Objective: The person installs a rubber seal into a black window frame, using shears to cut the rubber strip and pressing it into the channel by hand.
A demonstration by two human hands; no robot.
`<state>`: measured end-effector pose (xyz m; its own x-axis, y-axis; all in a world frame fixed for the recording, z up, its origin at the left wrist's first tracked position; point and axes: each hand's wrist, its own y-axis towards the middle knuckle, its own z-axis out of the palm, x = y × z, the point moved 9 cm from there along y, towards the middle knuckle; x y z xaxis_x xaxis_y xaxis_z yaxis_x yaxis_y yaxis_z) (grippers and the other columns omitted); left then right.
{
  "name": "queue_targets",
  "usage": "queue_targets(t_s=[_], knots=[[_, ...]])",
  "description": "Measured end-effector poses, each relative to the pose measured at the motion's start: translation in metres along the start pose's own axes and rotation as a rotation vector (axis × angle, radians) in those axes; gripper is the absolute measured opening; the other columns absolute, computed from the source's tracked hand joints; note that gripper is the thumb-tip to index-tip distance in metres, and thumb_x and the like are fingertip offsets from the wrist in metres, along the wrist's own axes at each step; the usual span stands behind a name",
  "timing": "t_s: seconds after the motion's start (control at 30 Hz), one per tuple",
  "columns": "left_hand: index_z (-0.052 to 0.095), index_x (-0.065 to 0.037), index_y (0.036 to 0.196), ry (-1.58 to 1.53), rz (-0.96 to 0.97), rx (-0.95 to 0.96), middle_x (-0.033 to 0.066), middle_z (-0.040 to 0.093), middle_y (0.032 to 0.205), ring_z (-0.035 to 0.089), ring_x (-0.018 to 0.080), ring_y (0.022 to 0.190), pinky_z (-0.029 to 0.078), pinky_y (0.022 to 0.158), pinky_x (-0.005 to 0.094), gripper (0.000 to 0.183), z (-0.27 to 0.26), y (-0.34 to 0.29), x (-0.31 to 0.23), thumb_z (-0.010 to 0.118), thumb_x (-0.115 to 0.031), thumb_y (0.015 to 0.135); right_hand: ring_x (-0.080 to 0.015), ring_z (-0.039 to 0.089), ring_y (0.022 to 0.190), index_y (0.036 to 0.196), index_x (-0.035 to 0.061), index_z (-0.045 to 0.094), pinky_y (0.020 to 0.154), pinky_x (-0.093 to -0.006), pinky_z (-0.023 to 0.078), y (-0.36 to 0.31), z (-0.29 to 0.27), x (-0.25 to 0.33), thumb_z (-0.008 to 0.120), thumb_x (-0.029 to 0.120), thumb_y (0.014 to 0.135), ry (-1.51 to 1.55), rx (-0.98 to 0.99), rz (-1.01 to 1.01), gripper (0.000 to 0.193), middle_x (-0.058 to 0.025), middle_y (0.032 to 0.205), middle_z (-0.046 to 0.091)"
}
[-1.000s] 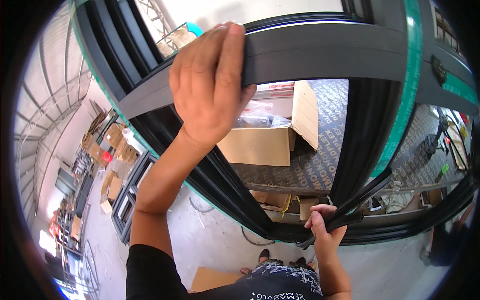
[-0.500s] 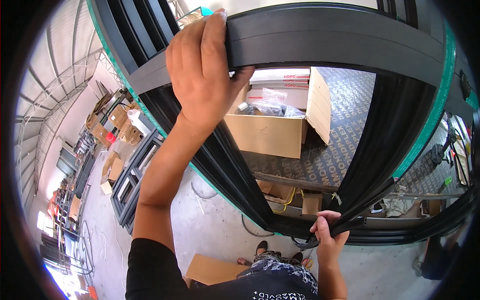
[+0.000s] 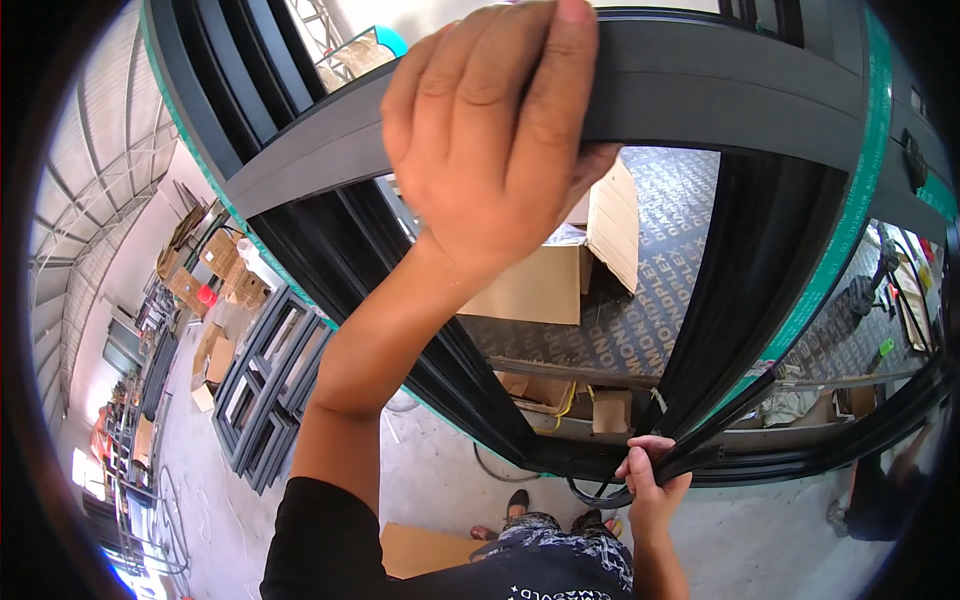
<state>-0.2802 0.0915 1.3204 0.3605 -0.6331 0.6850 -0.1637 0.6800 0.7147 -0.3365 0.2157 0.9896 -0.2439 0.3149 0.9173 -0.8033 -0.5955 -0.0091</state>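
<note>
A large dark grey window frame with green edge tape stands upright before me. My left hand is wrapped over its upper crossbar, with the thumb coming out beneath. Lower down, at the frame's bottom right inner corner, my right hand is closed with thumb and fingers pinching a thin black flexible strip. The strip runs from there up along the right inner side, and a loose loop of it hangs left of the hand. Exactly how the fingertips grip it is partly hidden.
Through the opening, an open cardboard box stands on a dark printed board; a shelf with cartons lies below. More grey frames lean at the left. Flat cardboard lies by my feet. Another person shows at the right edge.
My left hand has slid right along the crossbar and now covers part of the box. The right hand stays near the lower corner, still on the strip. The view has shifted slightly.
</note>
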Motion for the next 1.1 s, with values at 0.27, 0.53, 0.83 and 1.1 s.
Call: queue_targets(t_s=[0.27, 0.53, 0.83, 1.1], knots=[[0.059, -0.001, 0.122, 0.055, -0.031, -0.097, 0.0143, 0.062, 0.109, 0.058, 0.0285, 0.097, 0.042, 0.085, 0.0386, 0.077, -0.006, 0.002, -0.006, 0.081, -0.027, 0.052, -0.0108, 0.058, 0.063, 0.096, -0.0028, 0.058, 0.060, -0.0232, 0.047, 0.003, 0.008, -0.002, 0.059, 0.001, 0.088, 0.036, 0.050, 0.020, 0.008, -0.0049, 0.077, 0.060], [0.054, -0.002, 0.127, 0.037, -0.074, 0.058, 0.0156, 0.056, 0.121, 0.053, 0.0305, 0.109, 0.039, 0.092, 0.0402, 0.080, -0.010, -0.010, 0.005, 0.082, -0.017, 0.053, -0.0109, 0.058, 0.063, 0.096, -0.0031, 0.059, 0.059, -0.0236, 0.048, -0.007, 0.018, 0.000, 0.058, -0.001, 0.088, 0.011, 0.101, 0.025, 0.009, -0.0053, 0.077, 0.060], [0.041, 0.000, 0.135, 0.172, -0.220, 0.325, 0.0183, 0.049, 0.129, 0.047, 0.0349, 0.118, 0.035, 0.104, 0.0482, 0.093, -0.068, -0.087, 0.113, 0.080, -0.011, 0.051, -0.0060, 0.047, 0.050, 0.095, 0.0000, 0.060, 0.044, -0.0173, 0.028, -0.011, -0.011, 0.006, 0.059, 0.004, 0.088, -0.080, -0.113, -0.077, 0.008, -0.0038, 0.064, 0.055], [0.048, 0.002, 0.130, 0.085, -0.141, 0.190, 0.0175, 0.051, 0.126, 0.048, 0.0331, 0.116, 0.039, 0.098, 0.0437, 0.082, -0.068, -0.091, 0.104, 0.082, -0.021, 0.059, -0.0105, 0.057, 0.062, 0.094, -0.0017, 0.058, 0.059, -0.0218, 0.045, -0.018, 0.032, -0.019, 0.058, 0.002, 0.088, -0.121, 0.066, 0.077, 0.007, -0.0047, 0.071, 0.059]])
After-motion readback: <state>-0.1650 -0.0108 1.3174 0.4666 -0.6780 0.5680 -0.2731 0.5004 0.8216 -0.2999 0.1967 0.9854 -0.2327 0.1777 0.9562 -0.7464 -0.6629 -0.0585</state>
